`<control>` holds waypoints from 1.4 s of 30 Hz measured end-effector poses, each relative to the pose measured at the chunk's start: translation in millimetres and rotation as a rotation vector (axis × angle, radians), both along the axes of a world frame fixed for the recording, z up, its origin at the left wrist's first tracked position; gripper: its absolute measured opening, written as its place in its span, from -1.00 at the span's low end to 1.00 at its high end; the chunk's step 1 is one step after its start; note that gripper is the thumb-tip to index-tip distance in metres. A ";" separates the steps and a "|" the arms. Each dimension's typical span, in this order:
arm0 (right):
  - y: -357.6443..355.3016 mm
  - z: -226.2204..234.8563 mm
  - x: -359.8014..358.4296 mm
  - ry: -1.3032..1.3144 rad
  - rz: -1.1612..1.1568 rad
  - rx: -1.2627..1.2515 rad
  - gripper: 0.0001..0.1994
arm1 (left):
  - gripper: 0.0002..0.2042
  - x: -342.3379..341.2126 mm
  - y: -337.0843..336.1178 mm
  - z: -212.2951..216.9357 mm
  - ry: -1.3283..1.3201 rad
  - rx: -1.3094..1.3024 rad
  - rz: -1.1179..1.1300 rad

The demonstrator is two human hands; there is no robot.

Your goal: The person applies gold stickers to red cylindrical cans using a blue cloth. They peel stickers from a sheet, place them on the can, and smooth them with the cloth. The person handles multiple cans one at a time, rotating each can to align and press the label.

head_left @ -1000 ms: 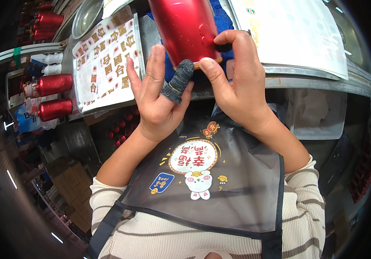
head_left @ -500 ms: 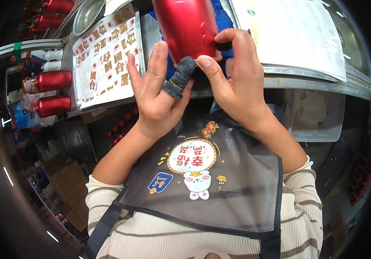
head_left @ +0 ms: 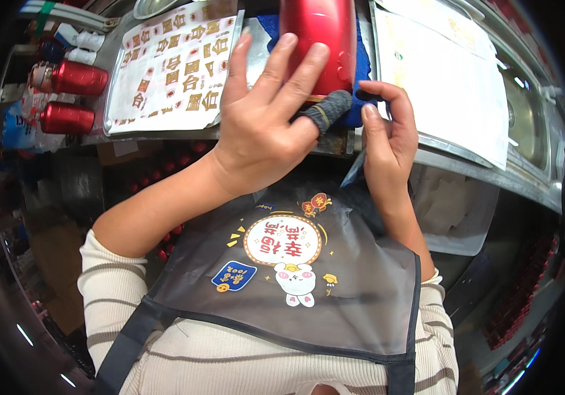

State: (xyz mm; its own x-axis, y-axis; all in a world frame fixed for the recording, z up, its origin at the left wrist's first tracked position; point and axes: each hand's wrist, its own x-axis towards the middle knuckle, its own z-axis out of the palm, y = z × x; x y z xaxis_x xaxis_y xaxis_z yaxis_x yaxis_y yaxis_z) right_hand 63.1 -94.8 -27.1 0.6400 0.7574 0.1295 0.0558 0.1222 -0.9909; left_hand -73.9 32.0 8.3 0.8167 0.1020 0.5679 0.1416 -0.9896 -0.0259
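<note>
A glossy red bottle [head_left: 318, 39] lies on a blue cloth [head_left: 362, 56], its near end toward me and its far end cut off by the top edge. My left hand [head_left: 266, 128] reaches over that near end with fingers spread, some of them across the bottle's left side. A dark grey knitted sleeve [head_left: 330, 110] covers its thumb, which presses at the bottle's bottom rim. Just right of the bottle is my right hand [head_left: 391, 135], off its surface, index finger and thumb bent and apart. Something black shows under the index fingertip; the other fingers are mostly hidden.
Left of the bottle, a metal tray [head_left: 106, 118] carries a white sheet with gold and red decals [head_left: 177, 69]. White sheets [head_left: 440, 85] cover another tray at right. Red bottles [head_left: 68, 118] lie at far left. A translucent bin [head_left: 460, 224] stands below the table edge.
My left hand has moved right and up over the bottle's near end. My right hand has come away from the bottle. The view has shifted, so the bottle sits farther right and higher.
</note>
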 end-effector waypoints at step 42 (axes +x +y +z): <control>-39.0 78.6 70.0 -0.586 0.213 -0.042 -0.82 | -0.06 23.2 -20.9 -5.4 -0.047 -0.673 0.028</control>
State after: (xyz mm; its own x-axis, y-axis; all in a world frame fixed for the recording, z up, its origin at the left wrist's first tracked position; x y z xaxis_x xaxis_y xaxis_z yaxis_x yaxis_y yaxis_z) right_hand 133.2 -133.9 51.5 0.3062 0.8727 0.3804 0.5701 0.1519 -0.8074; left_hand -50.6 11.1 2.9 0.7847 0.4664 0.4082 0.1531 -0.7840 0.6016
